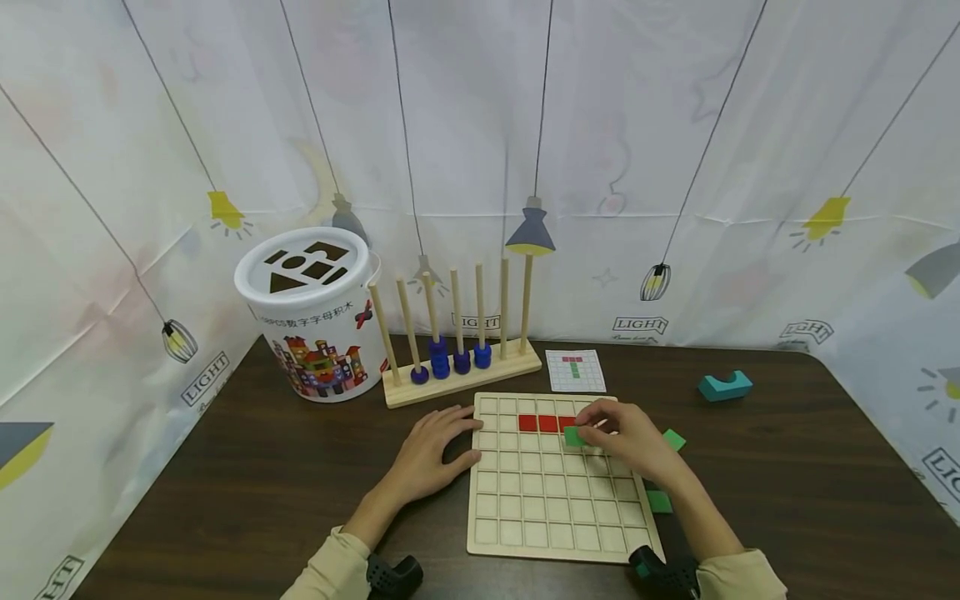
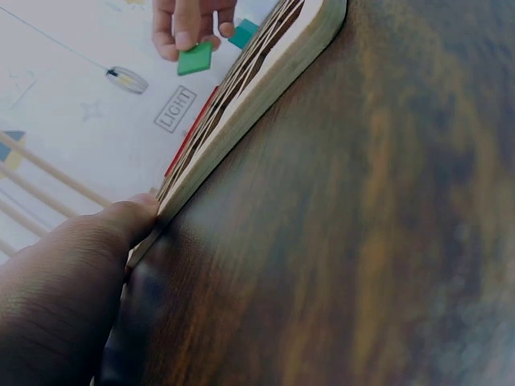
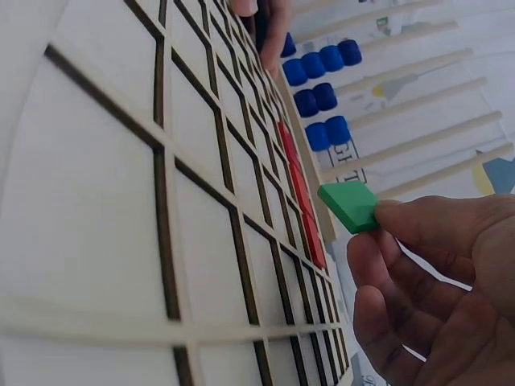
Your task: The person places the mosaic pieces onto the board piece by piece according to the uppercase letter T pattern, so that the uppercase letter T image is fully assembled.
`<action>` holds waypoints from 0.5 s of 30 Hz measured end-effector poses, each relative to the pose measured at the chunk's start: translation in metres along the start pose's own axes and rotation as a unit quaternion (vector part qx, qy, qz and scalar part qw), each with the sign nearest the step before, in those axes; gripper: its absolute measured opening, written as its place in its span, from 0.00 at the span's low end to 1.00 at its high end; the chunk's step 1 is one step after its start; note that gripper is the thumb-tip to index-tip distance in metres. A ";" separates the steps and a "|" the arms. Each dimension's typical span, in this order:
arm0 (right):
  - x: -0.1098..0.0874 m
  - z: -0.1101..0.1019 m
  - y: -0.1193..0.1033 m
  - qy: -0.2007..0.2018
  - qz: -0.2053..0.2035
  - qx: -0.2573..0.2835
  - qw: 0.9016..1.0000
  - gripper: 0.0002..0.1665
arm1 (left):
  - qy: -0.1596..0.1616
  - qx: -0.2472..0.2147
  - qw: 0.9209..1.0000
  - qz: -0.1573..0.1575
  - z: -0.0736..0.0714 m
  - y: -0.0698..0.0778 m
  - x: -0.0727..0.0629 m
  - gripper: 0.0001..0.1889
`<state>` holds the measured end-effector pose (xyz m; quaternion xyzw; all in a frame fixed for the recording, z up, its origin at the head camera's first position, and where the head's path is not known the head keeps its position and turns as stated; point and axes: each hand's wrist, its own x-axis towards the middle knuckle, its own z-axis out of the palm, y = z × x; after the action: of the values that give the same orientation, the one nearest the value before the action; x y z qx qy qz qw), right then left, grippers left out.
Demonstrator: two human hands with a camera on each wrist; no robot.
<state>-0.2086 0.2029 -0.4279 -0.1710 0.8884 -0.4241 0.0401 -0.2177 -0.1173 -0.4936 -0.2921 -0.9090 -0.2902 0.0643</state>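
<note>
A wooden grid board (image 1: 555, 500) lies on the table, with three red square tiles (image 1: 547, 424) side by side in its second row from the top. My right hand (image 1: 626, 433) pinches a green square tile (image 3: 351, 204) between thumb and fingers, held over the board just below the red tiles in the head view. At the board's left edge rests my left hand (image 1: 431, 454), fingers spread and thumb (image 2: 133, 219) against the rim. Loose green tiles (image 1: 659, 502) lie beside the board's right edge, partly behind the right arm.
Behind the board stand a small pattern card (image 1: 575, 371) and a wooden peg rack (image 1: 465, 380) with blue beads on some rods. A white lidded bucket (image 1: 318, 333) is at the back left. To the right sits a teal curved block (image 1: 725, 387). A printed curtain (image 1: 750, 275) hangs behind the table.
</note>
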 end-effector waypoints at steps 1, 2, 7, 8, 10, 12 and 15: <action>0.001 0.002 0.000 -0.002 0.001 -0.001 1.000 0.09 | 0.000 0.000 1.000 0.000 0.000 0.000 0.000 0.24; 0.002 0.004 -0.001 -0.003 0.002 0.000 1.000 0.08 | 0.000 0.000 1.000 0.000 0.000 0.000 0.000 0.24; 0.005 0.014 -0.004 -0.006 0.010 0.019 1.000 0.07 | -0.001 0.001 1.000 0.000 0.000 -0.001 -0.002 0.25; 0.005 0.015 -0.005 -0.004 0.015 0.026 1.000 0.07 | -0.002 0.002 1.000 -0.001 0.000 -0.001 -0.002 0.25; 0.007 0.017 -0.006 -0.002 0.023 0.031 0.999 0.08 | -0.002 0.002 1.000 -0.002 0.000 -0.001 -0.002 0.25; 0.008 0.019 -0.007 0.000 0.029 0.029 0.999 0.08 | -0.001 0.002 1.000 -0.002 0.000 -0.001 -0.002 0.25; 0.010 0.021 -0.007 0.003 0.040 0.022 0.999 0.08 | 0.001 0.001 1.000 -0.001 0.001 0.000 -0.001 0.25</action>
<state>-0.2113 0.1798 -0.4352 -0.1332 0.8852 -0.4420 0.0581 -0.2171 -0.1175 -0.4950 -0.2910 -0.9096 -0.2894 0.0649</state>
